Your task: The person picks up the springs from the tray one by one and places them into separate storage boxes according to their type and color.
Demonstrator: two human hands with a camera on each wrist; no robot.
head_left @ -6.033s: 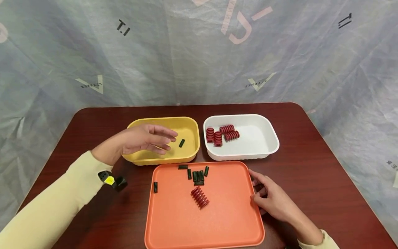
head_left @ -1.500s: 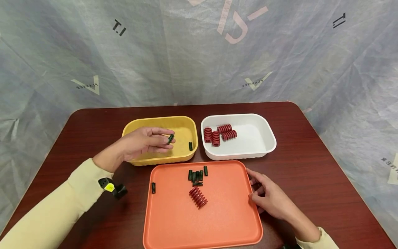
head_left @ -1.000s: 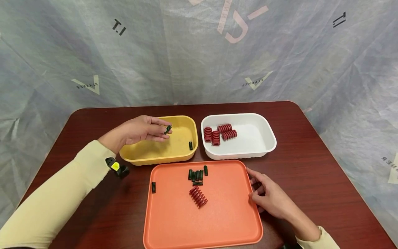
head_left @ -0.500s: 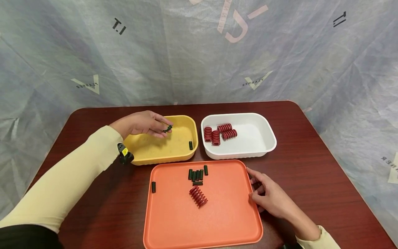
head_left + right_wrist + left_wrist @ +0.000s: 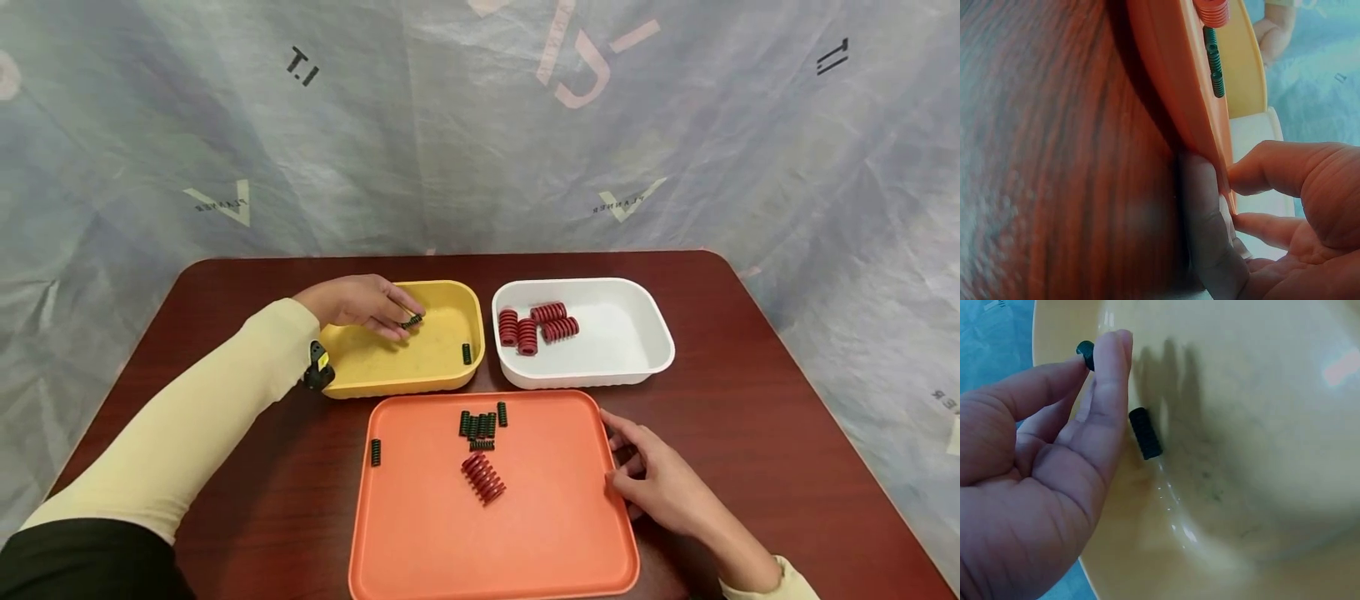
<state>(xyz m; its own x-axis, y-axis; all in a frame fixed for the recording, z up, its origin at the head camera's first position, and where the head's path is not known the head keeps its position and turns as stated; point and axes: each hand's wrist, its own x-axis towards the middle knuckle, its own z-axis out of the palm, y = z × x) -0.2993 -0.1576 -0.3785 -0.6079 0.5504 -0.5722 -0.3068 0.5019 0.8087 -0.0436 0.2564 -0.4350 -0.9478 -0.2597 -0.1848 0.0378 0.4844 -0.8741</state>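
My left hand (image 5: 367,307) is over the yellow container (image 5: 397,387), pinching a small dark green spring (image 5: 412,321) between thumb and fingers. In the left wrist view that held spring (image 5: 1086,355) shows at the fingertips. Another green spring (image 5: 467,353) lies inside the container near its right end. My right hand (image 5: 660,479) grips the right rim of the orange tray (image 5: 555,542), thumb on top and fingers beneath in the right wrist view. On the tray, several green springs (image 5: 477,426) lie grouped above one larger red spring (image 5: 483,477).
A white container (image 5: 622,342) beside the yellow one holds several red springs (image 5: 527,336) at its left. One green spring (image 5: 376,452) lies apart by the tray's left rim, another (image 5: 502,414) right of the group. Behind the dark red table (image 5: 750,400) hangs a grey curtain (image 5: 375,167).
Since six seconds ago my left hand has taken hold of a green spring, and the one at the tray's top edge is gone from there. Lately that hand moved farther back. The right stayed put.
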